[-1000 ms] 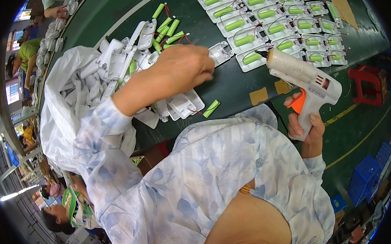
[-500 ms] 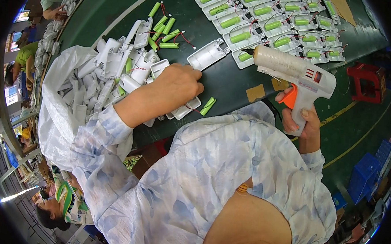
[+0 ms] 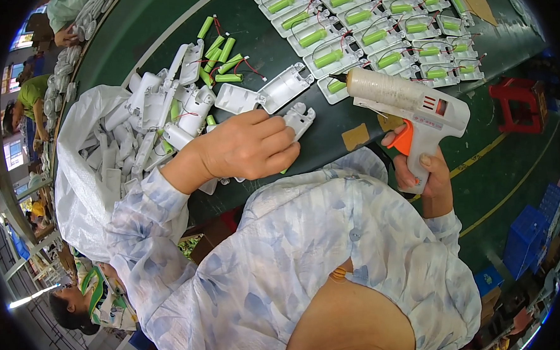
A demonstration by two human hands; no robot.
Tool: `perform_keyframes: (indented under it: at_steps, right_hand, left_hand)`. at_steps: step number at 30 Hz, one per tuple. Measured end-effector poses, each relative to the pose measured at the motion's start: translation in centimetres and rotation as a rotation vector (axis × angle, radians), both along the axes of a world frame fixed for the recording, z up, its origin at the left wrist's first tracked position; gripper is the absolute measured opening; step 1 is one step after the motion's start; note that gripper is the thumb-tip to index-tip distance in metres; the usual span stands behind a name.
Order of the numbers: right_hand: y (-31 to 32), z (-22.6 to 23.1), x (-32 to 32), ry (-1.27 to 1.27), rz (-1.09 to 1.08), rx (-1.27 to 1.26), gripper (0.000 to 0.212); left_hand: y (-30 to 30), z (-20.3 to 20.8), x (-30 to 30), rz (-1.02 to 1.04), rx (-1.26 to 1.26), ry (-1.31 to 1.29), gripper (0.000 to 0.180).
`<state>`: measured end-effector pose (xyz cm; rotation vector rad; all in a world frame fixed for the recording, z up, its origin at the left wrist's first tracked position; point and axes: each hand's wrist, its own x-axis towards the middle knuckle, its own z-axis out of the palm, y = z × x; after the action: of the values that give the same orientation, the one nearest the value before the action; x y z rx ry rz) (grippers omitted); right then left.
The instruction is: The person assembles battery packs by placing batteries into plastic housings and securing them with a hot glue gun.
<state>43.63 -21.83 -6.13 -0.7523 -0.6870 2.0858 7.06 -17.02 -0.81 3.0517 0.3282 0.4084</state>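
Observation:
My right hand (image 3: 423,167) is wrapped round the handle of a white glue gun (image 3: 430,109) with an orange trigger, its dark nozzle pointing left over the table edge. A thick roll of clear wrap or tape surrounds its barrel. My left hand (image 3: 247,148) has curled fingers closed on a white plastic shell (image 3: 299,120), whose notched end sticks out past the knuckles. Just beyond lie an open white shell (image 3: 285,89) and a flatter white piece (image 3: 237,98). A sliver of green shows beneath my left fingers; the rest is hidden.
Rows of white shells with green battery cells (image 3: 328,58) and thin wires fill the far right. Loose green cells (image 3: 229,77) lie at far left-centre. A white sack (image 3: 81,179) of plastic parts stands left. A red stool (image 3: 518,107) and blue crate (image 3: 524,244) stand right. Other people work at left.
My left hand has come back slightly toward me and now has a white shell at its fingers. The green cell beside it is now mostly covered. The glue gun stays held; the view shifts slightly.

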Motion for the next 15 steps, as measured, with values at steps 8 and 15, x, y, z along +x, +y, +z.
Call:
perform_keyframes:
  at_steps: [8,15]
  right_hand:
    - [-0.1,0.1,-0.1,-0.014,-0.011,-0.003,0.072]
    - [-0.1,0.6,-0.2,-0.06,0.0,0.031,0.07]
  left_hand:
    - [2.2,-1.5,1.3,0.057,-0.054,0.151,0.022]
    - [-3.0,0.8,2.3,0.519,-0.34,0.178,0.031]
